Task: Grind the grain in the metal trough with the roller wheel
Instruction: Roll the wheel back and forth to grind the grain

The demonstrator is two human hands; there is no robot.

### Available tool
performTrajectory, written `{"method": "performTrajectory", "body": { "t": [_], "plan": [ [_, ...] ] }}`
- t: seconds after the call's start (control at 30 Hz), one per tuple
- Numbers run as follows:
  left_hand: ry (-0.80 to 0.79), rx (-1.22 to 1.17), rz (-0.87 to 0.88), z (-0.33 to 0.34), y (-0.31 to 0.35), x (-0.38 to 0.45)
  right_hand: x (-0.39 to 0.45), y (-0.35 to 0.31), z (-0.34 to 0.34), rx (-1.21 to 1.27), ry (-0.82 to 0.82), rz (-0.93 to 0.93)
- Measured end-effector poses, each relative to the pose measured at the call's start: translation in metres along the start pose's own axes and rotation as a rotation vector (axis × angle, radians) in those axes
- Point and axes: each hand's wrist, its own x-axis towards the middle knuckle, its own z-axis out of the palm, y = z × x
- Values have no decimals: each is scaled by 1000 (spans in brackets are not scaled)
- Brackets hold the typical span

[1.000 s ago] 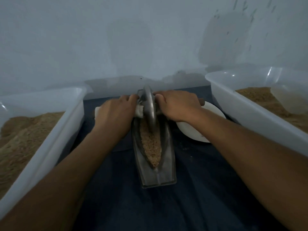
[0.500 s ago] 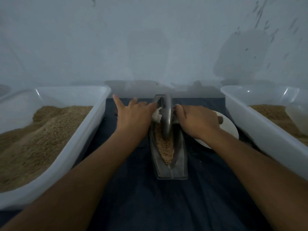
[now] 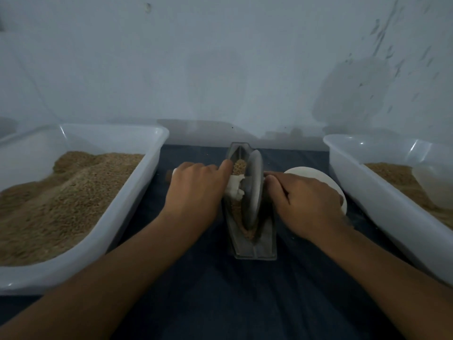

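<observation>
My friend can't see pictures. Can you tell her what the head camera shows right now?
Two hands, left hand and right hand, grip the handles of a roller wheel standing in a metal trough of grain on a dark cloth. White tubs of grain sit on either side.

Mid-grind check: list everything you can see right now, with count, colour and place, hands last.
metal trough: 1, grey, centre, on the dark cloth.
roller wheel: 1, grey metal, standing on edge in the trough.
grain: brown, in the trough either side of the wheel.
white wrap: 1, on the axle left of the wheel.
plastic tubs: 2, white, left and right, both holding brown grain.
round dish: 1, white, behind the right hand.
dark cloth: 1, navy, under everything.
wall: pale, behind.
left hand: on the left handle.
right hand: on the right handle.
</observation>
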Motion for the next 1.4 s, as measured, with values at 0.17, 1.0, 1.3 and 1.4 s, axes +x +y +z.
{"method": "performTrajectory", "body": {
  "t": [0.17, 1.0, 1.3, 1.4],
  "plan": [
    [33, 7, -19, 20, -4, 24, 31, 13, 21, -67, -62, -9],
    [-1, 72, -12, 38, -4, 61, 72, 31, 42, -118, -198, 20],
    [-26, 82, 63, -6, 5, 12, 16, 8, 7, -49, -113, 2],
    [-17, 104, 52, -16, 10, -3, 1, 2, -3, -99, -65, -22]
  ]
}}
